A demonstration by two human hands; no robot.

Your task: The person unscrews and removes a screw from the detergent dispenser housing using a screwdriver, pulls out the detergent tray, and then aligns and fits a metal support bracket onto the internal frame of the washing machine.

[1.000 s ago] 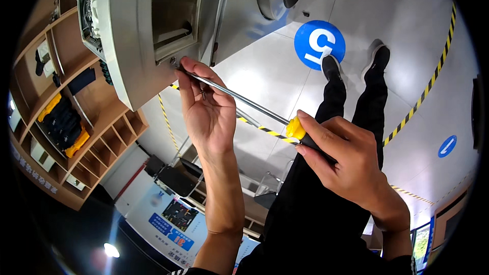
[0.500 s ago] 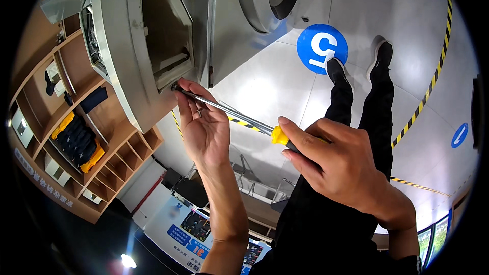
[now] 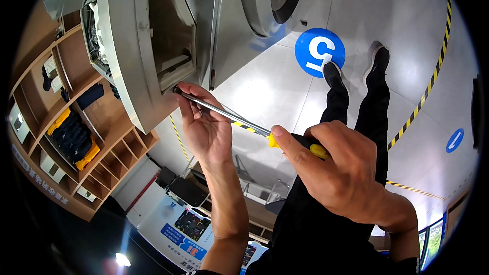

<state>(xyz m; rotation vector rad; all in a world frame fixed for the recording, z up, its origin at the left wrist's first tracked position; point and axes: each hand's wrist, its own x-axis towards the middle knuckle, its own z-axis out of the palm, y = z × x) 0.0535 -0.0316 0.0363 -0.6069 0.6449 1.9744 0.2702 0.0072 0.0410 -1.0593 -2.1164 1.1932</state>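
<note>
Far left, the wooden shelf curves up the frame; next to it, at upper left, the grey casing runs down to a bare lower edge. Just off its corner, the left hand: thumb and forefinger nearly together, pinching the screwdriver's tip, other fingers loosely curled. Its shaft slants down through the centre into the right hand, fingers wrapped snugly around the yellow-and-black handle. Beyond, open floor stretches to striped tape.
</note>
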